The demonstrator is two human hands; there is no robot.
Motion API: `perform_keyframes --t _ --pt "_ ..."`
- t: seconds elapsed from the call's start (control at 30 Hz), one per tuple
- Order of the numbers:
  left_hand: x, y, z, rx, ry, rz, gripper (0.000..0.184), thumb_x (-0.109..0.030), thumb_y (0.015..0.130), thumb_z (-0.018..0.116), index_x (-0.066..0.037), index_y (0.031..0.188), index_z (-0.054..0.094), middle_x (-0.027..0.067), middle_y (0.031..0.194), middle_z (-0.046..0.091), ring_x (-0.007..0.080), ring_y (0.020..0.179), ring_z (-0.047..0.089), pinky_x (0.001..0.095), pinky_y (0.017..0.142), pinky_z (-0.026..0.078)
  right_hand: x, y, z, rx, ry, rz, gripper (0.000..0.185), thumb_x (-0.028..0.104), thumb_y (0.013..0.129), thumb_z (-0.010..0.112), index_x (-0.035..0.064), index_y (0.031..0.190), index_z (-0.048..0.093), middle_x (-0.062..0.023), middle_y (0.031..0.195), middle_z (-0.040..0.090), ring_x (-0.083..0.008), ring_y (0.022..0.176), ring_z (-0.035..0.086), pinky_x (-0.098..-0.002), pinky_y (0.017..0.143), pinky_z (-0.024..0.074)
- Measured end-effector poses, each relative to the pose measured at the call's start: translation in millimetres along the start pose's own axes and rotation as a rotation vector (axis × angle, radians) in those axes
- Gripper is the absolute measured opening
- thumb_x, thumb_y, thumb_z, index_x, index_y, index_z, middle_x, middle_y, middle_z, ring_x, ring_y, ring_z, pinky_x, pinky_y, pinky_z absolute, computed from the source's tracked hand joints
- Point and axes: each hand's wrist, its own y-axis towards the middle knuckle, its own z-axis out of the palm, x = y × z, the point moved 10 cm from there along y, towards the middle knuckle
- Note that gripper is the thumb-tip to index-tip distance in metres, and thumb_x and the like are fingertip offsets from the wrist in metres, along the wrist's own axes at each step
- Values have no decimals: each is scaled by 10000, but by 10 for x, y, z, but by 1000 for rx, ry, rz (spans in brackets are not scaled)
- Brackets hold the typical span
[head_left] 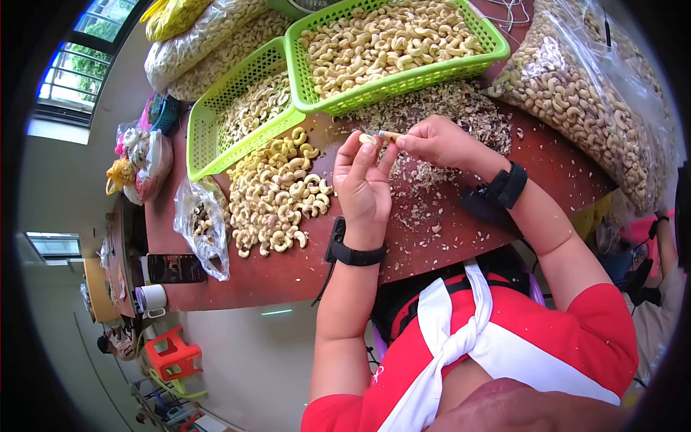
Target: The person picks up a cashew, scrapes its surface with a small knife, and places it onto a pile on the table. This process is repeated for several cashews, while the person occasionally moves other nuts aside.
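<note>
Between thumb and fingertips, my left hand (365, 186) holds up a cashew nut (368, 139). My right hand (444, 144) is closed on a small tool with a light brown handle (389, 135), its tip touching or very near the nut. Both hands are above the red-brown table (317, 270). Left of my left hand lies a loose pile of peeled cashews (273, 198). Skin flakes (432, 187) are scattered under and beyond my right hand.
Behind the hands stand a large green basket (403, 79) of cashews and a smaller green basket (248, 147). Big clear bags of cashews (597, 108) are at the right. At the left are a small plastic bag (201, 219), a phone (176, 268) and a white mug (150, 299).
</note>
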Motion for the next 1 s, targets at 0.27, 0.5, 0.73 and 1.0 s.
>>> perform_keyframes --t 0.27,0.5,0.73,1.0 --pt "-29 14 18 8 3 18 241 11 756 511 -32 988 460 115 890 536 205 870 538 324 718 506 92 -69 48 24 21 19 364 316 784 521 40 548 542 41 463 434 -29 418 351 -201 379 267" --pt "-27 20 24 31 25 -10 223 23 748 509 -22 965 477 132 896 540 213 860 543 343 729 500 127 -79 19 -1 -42 2 355 307 785 517 38 554 542 41 462 431 -29 421 349 -194 380 263" --pt "46 17 1 21 0 -33 237 24 738 517 -20 965 465 112 883 538 209 852 545 325 744 493 -2 -28 27 31 81 20 328 274 808 499 65 555 501 80 471 359 -9 408 271 -185 364 199" --pt "-214 -17 -20 -73 128 147 243 24 746 515 -30 974 452 92 853 531 195 794 557 323 683 510 -13 -29 -202 -53 76 22 370 321 795 518 52 541 509 57 446 374 -25 389 283 -198 360 216"
